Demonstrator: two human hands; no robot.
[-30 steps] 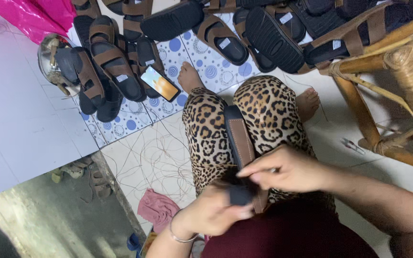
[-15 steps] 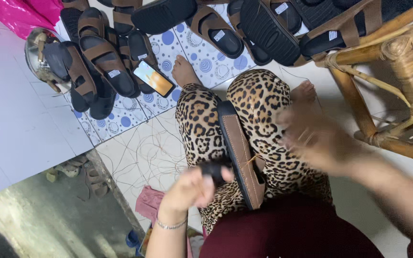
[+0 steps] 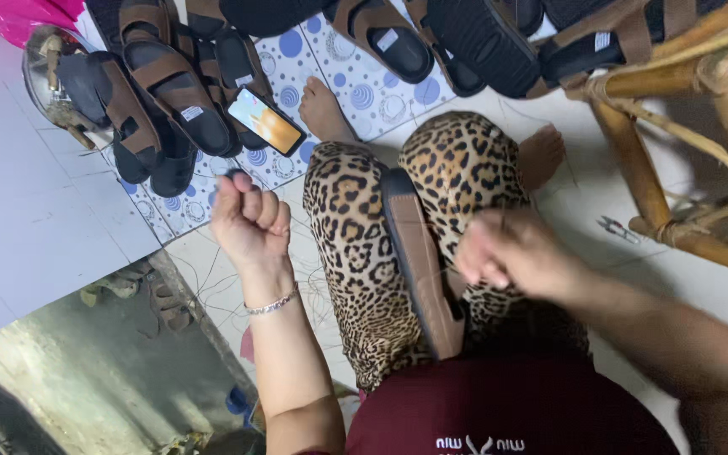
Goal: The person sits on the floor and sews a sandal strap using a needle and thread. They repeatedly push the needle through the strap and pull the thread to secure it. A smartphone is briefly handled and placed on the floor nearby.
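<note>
Head view: sandal sole (image 3: 419, 261) on lap between hands, left hand (image 3: 250, 221) fisted aside, blurred right hand (image 3: 511, 253) seemingly curled beside it.

The left hand (image 3: 250, 221) is lifting away from the sandal sole (image 3: 419, 257) toward the frame's left, fist clenched; the blurred right hand (image 3: 507, 253) is perhaps drawing back toward centre.

Phone screen: your smartphone (image 3: 266, 120) lies tilted among the sandals at upper left, its lit rectangular screen glowing orange with blue-green edges.
Insole labels: small white rectangular labels sit on the dark footbeds, one on a sandal beside the phone (image 3: 191, 113), one on a sandal at top centre (image 3: 388, 40), one at top right (image 3: 604, 40).
Packages: a bright pink plastic bag (image 3: 23, 15) fills the top left corner.
</note>
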